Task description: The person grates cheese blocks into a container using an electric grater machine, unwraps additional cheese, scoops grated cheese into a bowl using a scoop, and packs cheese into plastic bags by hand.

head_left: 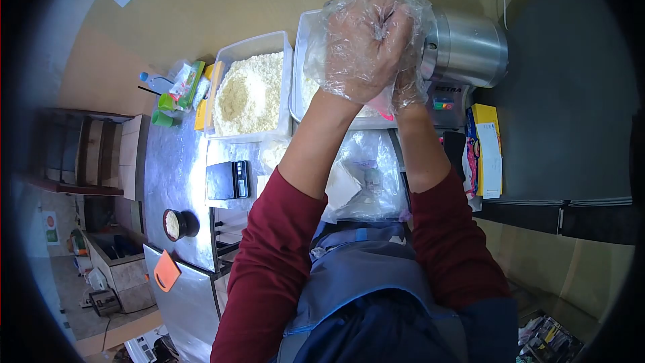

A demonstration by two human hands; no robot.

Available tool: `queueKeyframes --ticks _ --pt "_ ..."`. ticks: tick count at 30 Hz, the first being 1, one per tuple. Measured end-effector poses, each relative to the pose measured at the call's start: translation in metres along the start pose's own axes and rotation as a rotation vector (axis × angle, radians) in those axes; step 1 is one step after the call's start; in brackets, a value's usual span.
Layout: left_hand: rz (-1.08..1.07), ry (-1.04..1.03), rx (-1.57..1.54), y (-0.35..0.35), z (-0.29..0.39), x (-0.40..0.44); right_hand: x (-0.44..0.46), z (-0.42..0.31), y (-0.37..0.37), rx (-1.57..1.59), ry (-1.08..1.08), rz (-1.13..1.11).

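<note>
Both my hands are raised close together over a white plastic tub, each loosely covered in thin clear plastic like a disposable glove. The fingers of my left hand are curled closed; what lies inside them, if anything, is hidden. My right hand is pressed against its far side, and its fingers are mostly covered by the left hand and crinkled plastic. Below them a small pink item shows at the tub's front edge. To the left stands a second tub of white flour with a tan powder patch.
A silver machine stands right of the tubs. Nearer me are a black scale, clear plastic sheeting and a white packet. A dark bowl, an orange board, green cups and yellow boxes are around.
</note>
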State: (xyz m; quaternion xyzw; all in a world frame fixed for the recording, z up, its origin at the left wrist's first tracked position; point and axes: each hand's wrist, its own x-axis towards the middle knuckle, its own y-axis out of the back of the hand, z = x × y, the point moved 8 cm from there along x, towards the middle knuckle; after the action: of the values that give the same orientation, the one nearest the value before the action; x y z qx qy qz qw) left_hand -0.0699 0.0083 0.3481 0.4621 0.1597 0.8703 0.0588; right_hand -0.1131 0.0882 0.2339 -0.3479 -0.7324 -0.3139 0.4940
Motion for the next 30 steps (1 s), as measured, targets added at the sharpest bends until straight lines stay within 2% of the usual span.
queueKeyframes --ticks 2,3,5,8,12,16,21,23,26,30 --pt "0.003 -0.006 0.010 0.000 0.001 -0.001 -0.002 -0.004 0.002 -0.130 0.065 0.036" --pt "0.006 -0.012 0.021 0.001 0.001 -0.001 0.005 -0.004 0.007 0.126 -0.055 -0.046" --pt "0.011 -0.012 0.020 0.000 0.001 -0.002 0.010 -0.002 0.007 0.381 -0.173 -0.129" --pt "0.030 -0.023 0.019 0.001 0.002 -0.004 0.015 -0.008 0.011 0.360 -0.122 -0.104" --pt "0.028 -0.041 0.021 0.000 0.002 -0.006 0.016 -0.005 0.019 0.488 -0.183 -0.019" --pt "0.072 -0.107 0.047 0.001 0.005 -0.008 0.014 -0.005 0.025 0.496 -0.226 -0.012" --pt "0.112 -0.058 0.020 -0.001 -0.001 -0.013 0.015 -0.007 0.030 0.499 -0.255 -0.012" --pt "0.129 -0.125 0.018 -0.001 0.000 -0.013 0.014 -0.008 0.034 0.499 -0.264 -0.010" --pt "0.097 -0.094 0.009 -0.002 -0.002 -0.015 0.014 -0.008 0.037 0.501 -0.275 -0.012" --pt "0.168 -0.066 -0.039 0.000 -0.003 -0.019 0.013 -0.009 0.040 0.503 -0.288 -0.012"
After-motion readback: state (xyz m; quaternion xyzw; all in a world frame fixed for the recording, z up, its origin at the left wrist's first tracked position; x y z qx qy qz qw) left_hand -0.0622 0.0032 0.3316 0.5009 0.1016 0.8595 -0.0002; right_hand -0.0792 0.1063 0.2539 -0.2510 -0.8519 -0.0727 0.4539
